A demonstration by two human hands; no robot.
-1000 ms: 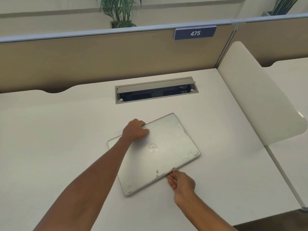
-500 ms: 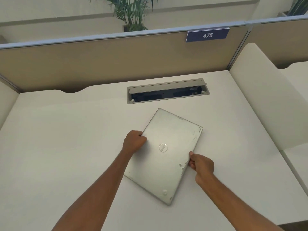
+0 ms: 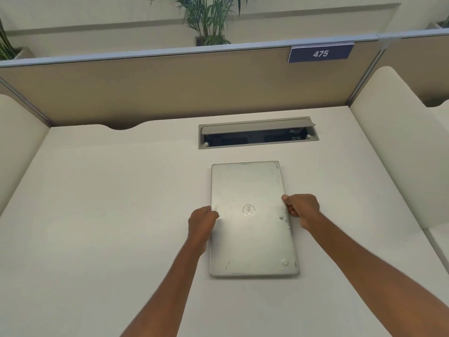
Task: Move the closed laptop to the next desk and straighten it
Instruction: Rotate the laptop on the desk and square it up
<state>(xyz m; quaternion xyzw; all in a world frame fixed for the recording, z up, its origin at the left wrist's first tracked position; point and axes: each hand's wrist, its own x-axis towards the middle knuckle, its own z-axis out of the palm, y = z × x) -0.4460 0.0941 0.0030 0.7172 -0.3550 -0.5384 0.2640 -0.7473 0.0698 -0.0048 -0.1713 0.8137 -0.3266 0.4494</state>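
On your far left a cream, rounded side panel (image 3: 17, 142) rises from the edge of the white desk (image 3: 102, 215), and the tan fabric partition with a grey top rail (image 3: 170, 88) runs across the back. Behind that rail stands a green potted palm (image 3: 209, 18).

Your left hand (image 3: 202, 221) comes up from the lower middle of the view and sits against the left long edge of the closed silver laptop with a scuffed lid and round logo (image 3: 247, 229). Its fingers are curled together at that edge, thumb on the lid; how far they wrap under the edge you cannot tell from this angle.

The laptop lies flat on the white desk, a little right of centre, with its long sides running away from you and its short sides about parallel to the desk's back edge. It is near the grey rectangular cable hatch with its flap raised (image 3: 257, 133), which lies just beyond the laptop's far short edge, and the two are apart.

Your right hand (image 3: 302, 209) is clamped on the right long edge of the laptop, about level with your left hand, thumb on top and fingers folded beside the edge.

Above and to the right, a dark blue number plate reading 475 (image 3: 320, 54) hangs from the partition rail. At the far right a second cream, rounded side panel (image 3: 398, 147) borders the desk.
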